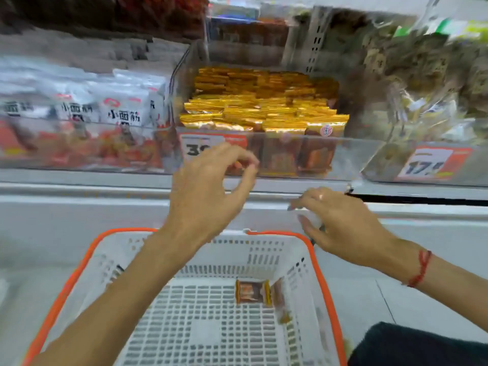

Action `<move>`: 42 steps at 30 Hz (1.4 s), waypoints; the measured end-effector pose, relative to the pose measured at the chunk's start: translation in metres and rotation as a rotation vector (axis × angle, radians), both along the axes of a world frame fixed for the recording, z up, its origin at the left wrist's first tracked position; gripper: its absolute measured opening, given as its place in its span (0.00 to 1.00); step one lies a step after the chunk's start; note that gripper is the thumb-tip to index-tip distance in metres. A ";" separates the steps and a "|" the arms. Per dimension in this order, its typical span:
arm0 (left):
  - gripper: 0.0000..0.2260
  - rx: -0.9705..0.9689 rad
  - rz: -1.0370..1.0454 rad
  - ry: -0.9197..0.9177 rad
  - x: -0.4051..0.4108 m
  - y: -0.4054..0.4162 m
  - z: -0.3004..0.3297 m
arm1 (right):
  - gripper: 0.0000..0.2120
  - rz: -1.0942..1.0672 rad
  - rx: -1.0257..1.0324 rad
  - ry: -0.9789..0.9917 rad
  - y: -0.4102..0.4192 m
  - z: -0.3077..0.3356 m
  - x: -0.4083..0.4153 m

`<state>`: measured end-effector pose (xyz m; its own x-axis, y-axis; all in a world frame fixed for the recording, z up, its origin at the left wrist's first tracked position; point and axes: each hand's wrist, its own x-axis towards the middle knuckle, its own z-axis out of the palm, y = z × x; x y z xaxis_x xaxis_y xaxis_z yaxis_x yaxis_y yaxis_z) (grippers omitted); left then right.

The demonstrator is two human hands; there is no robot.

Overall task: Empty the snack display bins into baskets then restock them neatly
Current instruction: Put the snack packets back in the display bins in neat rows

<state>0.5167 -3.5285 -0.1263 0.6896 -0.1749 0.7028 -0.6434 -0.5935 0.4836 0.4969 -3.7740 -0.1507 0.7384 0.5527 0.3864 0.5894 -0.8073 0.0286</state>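
My left hand is up in front of the clear snack bin. Its grip is loose, with the fingers bent a little and the thumb close to the first finger. It holds nothing. My right hand is lower, near the shelf edge, just beyond the far right corner of the basket. Its fingers are spread and a bit bent, and its grip holds nothing too. There is a red string around my right wrist.

The bin in the middle is full of gold snack packs, stacked in rows. A price tag sits on the front of the bin, partly behind my left hand. To the left is a bin of white snack bags. To the right is a bin of green-brown snacks, very blurry.

Below my arms is a white basket with an orange rim. One small brown snack pack lies on its floor, near the right wall.
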 end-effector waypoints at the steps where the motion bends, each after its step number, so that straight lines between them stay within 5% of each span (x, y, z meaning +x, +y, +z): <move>1: 0.07 0.000 0.070 0.095 -0.012 0.014 -0.027 | 0.13 0.027 -0.091 0.131 0.009 -0.023 0.000; 6: 0.03 -0.187 0.346 0.750 -0.071 0.069 -0.216 | 0.16 -0.109 -0.372 0.700 0.063 -0.156 -0.001; 9: 0.08 -0.391 0.558 1.019 -0.101 0.083 -0.278 | 0.20 -0.287 -0.266 0.953 0.083 -0.236 -0.013; 12: 0.17 -0.631 0.762 1.088 -0.092 0.100 -0.287 | 0.30 -0.427 -0.242 1.004 0.089 -0.288 -0.035; 16: 0.22 -0.871 0.833 1.032 -0.058 0.121 -0.296 | 0.33 -0.578 -0.174 0.993 0.095 -0.318 -0.044; 20: 0.22 -0.795 1.027 0.990 -0.041 0.119 -0.313 | 0.29 -0.504 -0.062 0.884 0.102 -0.328 -0.054; 22: 0.18 -0.666 0.985 0.969 -0.038 0.113 -0.319 | 0.23 -0.411 0.022 0.800 0.099 -0.328 -0.056; 25: 0.08 -0.214 0.871 0.907 -0.041 0.107 -0.332 | 0.18 -0.373 0.075 0.777 0.097 -0.333 -0.050; 28: 0.06 -0.118 0.724 0.860 -0.052 0.098 -0.330 | 0.23 -0.519 0.160 0.857 0.105 -0.331 -0.038; 31: 0.05 -0.359 0.531 0.962 -0.059 0.093 -0.318 | 0.15 -0.517 0.098 0.849 0.113 -0.327 -0.033; 32: 0.05 -0.520 0.452 1.044 -0.059 0.091 -0.312 | 0.20 -0.509 0.144 0.920 0.116 -0.325 -0.033; 37: 0.11 -0.944 0.336 1.344 -0.047 0.096 -0.278 | 0.16 -0.613 0.833 1.357 0.124 -0.277 -0.020; 42: 0.12 -0.976 0.200 1.329 -0.037 0.087 -0.224 | 0.16 -0.329 1.356 1.551 0.124 -0.177 0.002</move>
<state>0.4794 -3.4417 -0.3500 0.8140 0.1080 -0.5707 0.5391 0.2255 0.8115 0.4984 -3.6502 -0.3279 0.7672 0.3284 -0.5509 -0.5977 0.0547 -0.7998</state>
